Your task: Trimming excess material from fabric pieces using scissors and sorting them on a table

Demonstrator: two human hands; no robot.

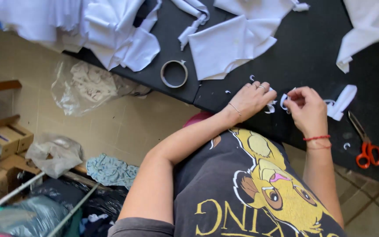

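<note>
Nearest the camera, a grey shirt [242,193] with a yellow cartoon print is filling the frame at 6 o'clock. Both hands are resting on the black table [312,48]: the left hand [252,100] and right hand [305,107] are each pinching small white scraps [272,105] between fingertips. At 3 o'clock of the right hand, orange scissors [367,149] are lying. At 10 o'clock, a tape ring [174,73] and white cloth [229,46] are sitting.
</note>
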